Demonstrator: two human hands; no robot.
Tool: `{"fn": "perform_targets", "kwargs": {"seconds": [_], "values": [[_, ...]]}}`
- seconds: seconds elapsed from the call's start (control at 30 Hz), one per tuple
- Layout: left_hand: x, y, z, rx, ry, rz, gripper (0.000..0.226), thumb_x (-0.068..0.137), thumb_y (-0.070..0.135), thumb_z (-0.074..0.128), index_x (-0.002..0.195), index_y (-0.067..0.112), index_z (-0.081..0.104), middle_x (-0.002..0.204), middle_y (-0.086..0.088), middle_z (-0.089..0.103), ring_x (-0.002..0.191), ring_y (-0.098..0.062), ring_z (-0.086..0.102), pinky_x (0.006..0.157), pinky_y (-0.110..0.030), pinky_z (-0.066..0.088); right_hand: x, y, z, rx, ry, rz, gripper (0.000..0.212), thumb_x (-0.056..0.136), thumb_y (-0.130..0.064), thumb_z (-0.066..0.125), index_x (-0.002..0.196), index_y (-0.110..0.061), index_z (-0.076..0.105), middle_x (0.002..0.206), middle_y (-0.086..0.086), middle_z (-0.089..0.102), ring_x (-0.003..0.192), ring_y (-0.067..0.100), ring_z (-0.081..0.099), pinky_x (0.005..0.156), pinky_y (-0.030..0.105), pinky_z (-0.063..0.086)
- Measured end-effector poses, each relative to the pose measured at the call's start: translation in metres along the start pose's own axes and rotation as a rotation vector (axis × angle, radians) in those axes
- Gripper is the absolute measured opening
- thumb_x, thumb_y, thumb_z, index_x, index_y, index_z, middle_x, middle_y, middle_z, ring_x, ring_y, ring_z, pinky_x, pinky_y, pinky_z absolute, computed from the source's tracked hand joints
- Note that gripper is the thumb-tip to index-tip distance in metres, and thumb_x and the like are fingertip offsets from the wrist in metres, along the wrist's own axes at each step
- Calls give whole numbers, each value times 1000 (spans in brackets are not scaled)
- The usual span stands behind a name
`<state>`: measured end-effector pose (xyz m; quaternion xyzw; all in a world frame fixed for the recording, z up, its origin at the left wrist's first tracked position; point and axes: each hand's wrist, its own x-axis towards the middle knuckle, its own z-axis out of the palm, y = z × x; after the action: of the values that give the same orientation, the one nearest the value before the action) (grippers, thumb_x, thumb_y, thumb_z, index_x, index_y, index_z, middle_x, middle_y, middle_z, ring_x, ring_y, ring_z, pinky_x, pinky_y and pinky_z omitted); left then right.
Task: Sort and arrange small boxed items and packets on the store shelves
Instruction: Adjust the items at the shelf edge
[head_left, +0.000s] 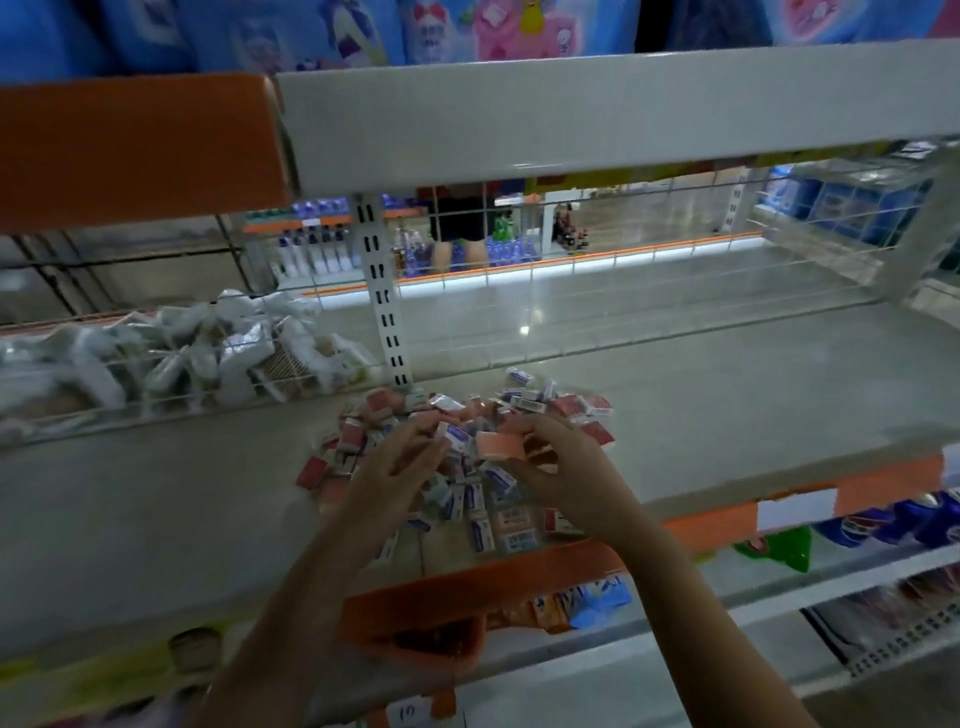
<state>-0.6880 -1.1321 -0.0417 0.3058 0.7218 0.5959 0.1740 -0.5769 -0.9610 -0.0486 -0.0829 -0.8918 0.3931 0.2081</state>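
Grip: left hand pinches a small blue-and-white box; right hand pinches a small orange box. The two boxes are held just beside each other above the pile.
Pile: loose heap of small boxes and packets, red, orange and blue-white, lying on the pale shelf directly under both hands, near its front edge.
Front edge: orange price strip with a white label.
Left, further back: wire basket holding white plastic-wrapped packs.
Behind: wire mesh backing, another aisle beyond it.
Above: white upper shelf carrying blue and pink packages.
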Motion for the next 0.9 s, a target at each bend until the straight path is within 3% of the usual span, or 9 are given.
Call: {"fn": "perform_targets", "kwargs": {"seconds": [0.13,0.23,0.33,0.47,0.53,0.77,0.9], "values": [[-18,3,-18,-189,68,-44,21,92,19,51,108,30,61,86,3,72,74,-10,68,59,-20,53,5,-20,20,48,-50,-50,30,85,-20,65,107,-36,52,107,-11,56,96,1,56,82,13,48],[-31,2,-39,-189,141,-45,21,96,15,46,105,26,61,76,3,70,64,-8,65,53,-19,49,8,-39,36,92,-99,-56,33,84,-18,67,104,-40,51,107,-12,56,94,0,57,79,11,48],[-48,-1,-66,-153,183,-38,23,98,12,43,107,22,62,72,2,66,58,-8,60,49,-18,43,12,-62,55,167,-163,-54,38,82,-17,69,98,-47,50,105,-15,56,93,2,59,79,19,52],[-78,-4,-112,-107,221,-31,24,98,13,43,111,20,62,77,4,65,61,-8,57,49,-20,40,20,-103,94,209,-197,-86,35,79,-14,72,101,-35,55,102,-8,58,88,5,60,77,20,51],[-96,-6,-140,-89,240,-52,24,97,12,46,110,25,61,74,9,67,62,-8,56,50,-20,41,21,-126,119,243,-207,-104,40,78,-11,73,96,-41,54,97,-14,57,85,1,60,75,17,50],[-165,-21,-249,-29,277,-166,20,93,6,52,103,23,57,51,12,57,47,-4,43,45,-19,32,21,-212,220,347,-294,-143,40,78,-2,72,92,-36,55,86,-13,57,74,-6,56,63,6,42],[-202,-29,-303,-23,360,-178,18,92,8,54,94,26,59,44,12,51,41,-1,36,42,-15,28,18,-253,275,380,-325,-143,40,77,-4,73,92,-37,57,82,-12,59,71,-3,57,63,8,42]]}}
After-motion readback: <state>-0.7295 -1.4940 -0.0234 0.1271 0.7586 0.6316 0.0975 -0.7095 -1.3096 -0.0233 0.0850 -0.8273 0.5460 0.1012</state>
